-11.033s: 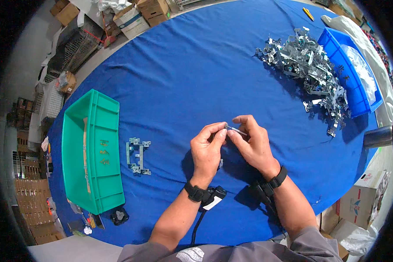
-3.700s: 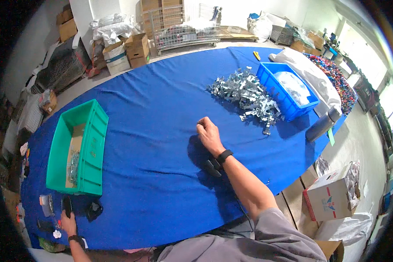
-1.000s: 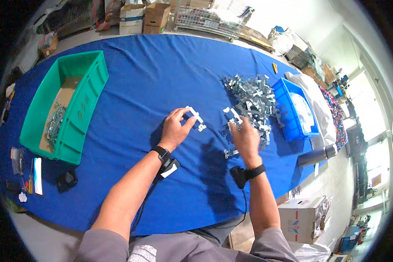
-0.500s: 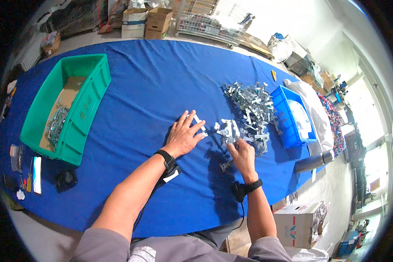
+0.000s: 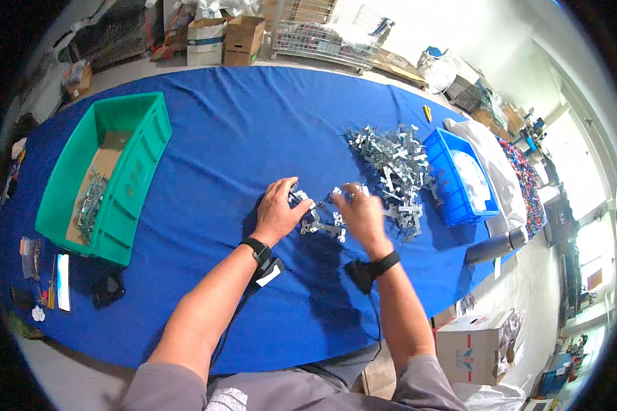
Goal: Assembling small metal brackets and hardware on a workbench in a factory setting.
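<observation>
My left hand point(image 5: 280, 211) curls over the blue cloth, its thumb and fingers closed about a small silvery metal bracket point(image 5: 298, 197). Just to its right, my right hand point(image 5: 362, 218) reaches in with bent, slightly blurred fingers closed on similar brackets, whose ends show past the fingertips. Several loose brackets point(image 5: 323, 229) lie on the cloth between the two hands. Beyond the right hand spreads a large heap of the same metal brackets point(image 5: 394, 168). Both wrists carry black straps with a small device.
A green crate point(image 5: 120, 236) holding some metal pieces stands at left. At right are a blue bin point(image 5: 452, 218) with white plastic inside and a steel bottle point(image 5: 495, 248). A phone point(image 5: 63, 282) and small tools lie at the left edge; a carton point(image 5: 467, 349) sits below right.
My right hand has moved left and slightly away from me, bringing brackets from the heap's near edge toward my left hand. My left hand has gone from spread flat to curled.
</observation>
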The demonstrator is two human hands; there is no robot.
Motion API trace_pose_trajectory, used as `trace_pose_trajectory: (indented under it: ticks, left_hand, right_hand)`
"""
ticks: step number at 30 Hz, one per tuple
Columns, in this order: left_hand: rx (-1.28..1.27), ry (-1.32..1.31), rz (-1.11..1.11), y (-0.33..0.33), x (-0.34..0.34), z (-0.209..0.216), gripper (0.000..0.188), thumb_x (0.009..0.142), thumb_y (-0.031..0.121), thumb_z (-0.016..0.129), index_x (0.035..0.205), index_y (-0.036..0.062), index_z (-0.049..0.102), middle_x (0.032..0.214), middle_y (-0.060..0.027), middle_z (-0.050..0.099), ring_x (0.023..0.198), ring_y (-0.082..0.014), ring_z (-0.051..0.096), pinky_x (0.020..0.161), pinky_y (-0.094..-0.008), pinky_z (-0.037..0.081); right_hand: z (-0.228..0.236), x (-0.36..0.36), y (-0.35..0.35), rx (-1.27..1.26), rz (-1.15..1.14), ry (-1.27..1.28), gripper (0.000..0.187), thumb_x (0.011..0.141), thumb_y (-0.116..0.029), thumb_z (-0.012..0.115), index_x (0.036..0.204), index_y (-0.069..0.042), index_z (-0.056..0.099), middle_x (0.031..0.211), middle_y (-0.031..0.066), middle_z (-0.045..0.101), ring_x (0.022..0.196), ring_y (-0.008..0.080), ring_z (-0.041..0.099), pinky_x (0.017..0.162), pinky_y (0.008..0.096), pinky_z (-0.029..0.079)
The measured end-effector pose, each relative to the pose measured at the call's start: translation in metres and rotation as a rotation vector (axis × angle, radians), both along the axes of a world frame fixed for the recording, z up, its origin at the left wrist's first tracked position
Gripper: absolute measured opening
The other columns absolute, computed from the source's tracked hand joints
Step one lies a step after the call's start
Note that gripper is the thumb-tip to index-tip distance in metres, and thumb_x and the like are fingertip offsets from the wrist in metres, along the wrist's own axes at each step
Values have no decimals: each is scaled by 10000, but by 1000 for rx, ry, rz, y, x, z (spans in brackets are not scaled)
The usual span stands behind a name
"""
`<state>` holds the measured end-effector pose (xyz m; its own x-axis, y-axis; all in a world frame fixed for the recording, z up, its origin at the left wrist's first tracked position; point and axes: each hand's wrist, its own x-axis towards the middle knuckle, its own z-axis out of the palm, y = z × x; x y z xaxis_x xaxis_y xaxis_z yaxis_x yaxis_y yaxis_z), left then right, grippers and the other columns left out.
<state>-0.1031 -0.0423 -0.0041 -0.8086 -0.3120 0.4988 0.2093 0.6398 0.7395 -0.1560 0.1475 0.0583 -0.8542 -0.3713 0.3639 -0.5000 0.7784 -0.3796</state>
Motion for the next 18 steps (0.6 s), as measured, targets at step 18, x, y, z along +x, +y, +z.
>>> trace_pose_trajectory:
  ticks: [18]
  left_hand:
    - [-27,69,-42,-5,-4,-10,310,780,47,550,1061,16,678,1130,-148,643,1082,-323,585,957,-400,469]
  right_hand:
    - [30,-4,75,47,-193,-96,348,786,-300,616,691,34,595,657,235,609,635,398,622,596,472,466]
